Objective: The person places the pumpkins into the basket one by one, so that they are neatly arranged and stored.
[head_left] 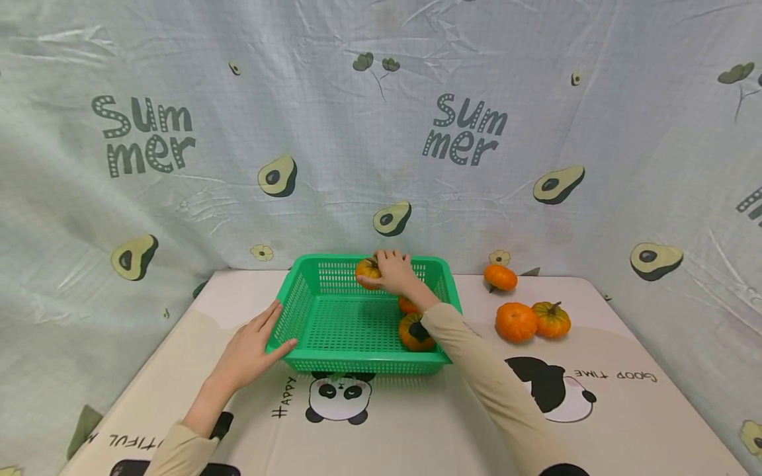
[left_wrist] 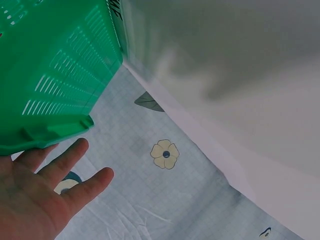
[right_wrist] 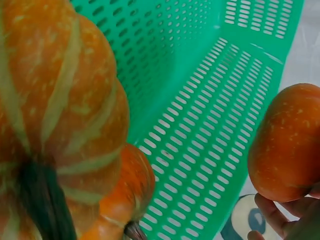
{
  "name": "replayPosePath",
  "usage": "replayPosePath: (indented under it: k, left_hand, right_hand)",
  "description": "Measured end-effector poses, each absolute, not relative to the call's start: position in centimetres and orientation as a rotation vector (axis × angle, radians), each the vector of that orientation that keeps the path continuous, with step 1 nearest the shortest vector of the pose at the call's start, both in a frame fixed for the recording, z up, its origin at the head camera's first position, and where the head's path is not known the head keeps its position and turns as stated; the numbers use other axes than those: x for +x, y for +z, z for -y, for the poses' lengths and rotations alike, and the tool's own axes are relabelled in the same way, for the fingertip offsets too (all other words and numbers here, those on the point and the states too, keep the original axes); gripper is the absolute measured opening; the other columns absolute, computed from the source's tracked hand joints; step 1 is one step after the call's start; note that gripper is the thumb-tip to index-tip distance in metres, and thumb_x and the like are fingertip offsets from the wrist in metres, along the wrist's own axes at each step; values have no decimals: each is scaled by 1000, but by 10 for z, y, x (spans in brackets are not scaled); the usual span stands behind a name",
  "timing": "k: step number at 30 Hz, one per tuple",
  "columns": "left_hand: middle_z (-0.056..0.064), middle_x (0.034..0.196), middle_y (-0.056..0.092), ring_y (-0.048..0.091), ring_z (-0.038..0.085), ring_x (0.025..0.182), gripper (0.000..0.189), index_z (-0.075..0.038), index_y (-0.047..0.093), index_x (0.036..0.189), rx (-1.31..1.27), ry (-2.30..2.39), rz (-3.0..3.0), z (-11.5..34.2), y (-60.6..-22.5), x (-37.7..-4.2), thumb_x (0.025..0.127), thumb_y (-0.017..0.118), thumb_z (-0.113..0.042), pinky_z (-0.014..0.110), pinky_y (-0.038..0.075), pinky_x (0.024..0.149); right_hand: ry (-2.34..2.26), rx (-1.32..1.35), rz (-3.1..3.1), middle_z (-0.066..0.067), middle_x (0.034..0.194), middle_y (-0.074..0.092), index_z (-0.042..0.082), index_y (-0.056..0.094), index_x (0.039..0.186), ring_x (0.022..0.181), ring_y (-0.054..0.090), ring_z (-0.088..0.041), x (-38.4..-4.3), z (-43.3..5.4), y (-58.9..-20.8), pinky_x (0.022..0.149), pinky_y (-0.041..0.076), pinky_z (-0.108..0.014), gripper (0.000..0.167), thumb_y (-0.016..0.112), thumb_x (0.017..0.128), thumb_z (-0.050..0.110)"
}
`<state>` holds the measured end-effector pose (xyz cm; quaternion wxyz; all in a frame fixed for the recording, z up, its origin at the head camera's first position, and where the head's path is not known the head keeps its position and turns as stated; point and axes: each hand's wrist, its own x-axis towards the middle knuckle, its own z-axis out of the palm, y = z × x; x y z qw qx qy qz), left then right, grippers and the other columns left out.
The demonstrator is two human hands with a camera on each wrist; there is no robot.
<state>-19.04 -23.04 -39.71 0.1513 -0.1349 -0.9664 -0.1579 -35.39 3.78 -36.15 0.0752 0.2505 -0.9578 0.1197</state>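
A green plastic basket [head_left: 369,356] with slotted walls stands at the middle of the table. My right hand [head_left: 393,272] grips a small orange pumpkin [head_left: 368,270] near the basket's far wall. In the right wrist view that pumpkin [right_wrist: 286,142] shows at the right edge, fingers beneath it. Two more pumpkins lie inside on the right: a green-striped one [head_left: 413,334] in front and an orange one [head_left: 407,305] behind, partly covered by my forearm. My left hand [head_left: 253,347] touches the basket's left rim, fingers straight and thumb spread toward the front corner.
Right of the basket, an orange pumpkin [head_left: 516,322] sits against a green-striped pumpkin [head_left: 551,320]. Farther back lies another orange pumpkin [head_left: 500,277]. A printed curtain [head_left: 333,218] hangs close behind the table, whose pale cover [head_left: 417,423] carries panda drawings.
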Motion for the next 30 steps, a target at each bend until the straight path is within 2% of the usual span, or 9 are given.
replayPosePath:
  k: [10, 19, 30]
  left_hand:
    - [19, 143, 29, 34, 39, 126, 76, 2, 28, 138, -386, -451, 2781, 230, -398, -191, 86, 50, -47, 54, 33, 97]
    - [20, 143, 29, 34, 40, 126, 76, 3, 28, 138, -386, -463, 2784, 230, -397, -191, 86, 50, -48, 54, 33, 98]
    - [19, 144, 28, 33, 40, 127, 77, 2, 26, 139, -382, -464, 2795, 231, -397, -191, 86, 50, -48, 54, 32, 99]
  right_hand:
    - [89, 763, 3026, -13, 127, 45, 7, 41, 126, 115, 36, -34, -358, -33, -370, 92, 29, -51, 71, 46, 81, 62]
    - [6, 757, 3126, -17, 133, 35, 19, 33, 137, 124, 29, -35, -357, -35, -374, 100, 24, -57, 73, 49, 79, 61]
    - [-122, 796, 3156, -10, 140, 34, 23, 35, 137, 130, 25, -34, -360, -36, -380, 103, 18, -62, 71, 60, 77, 53]
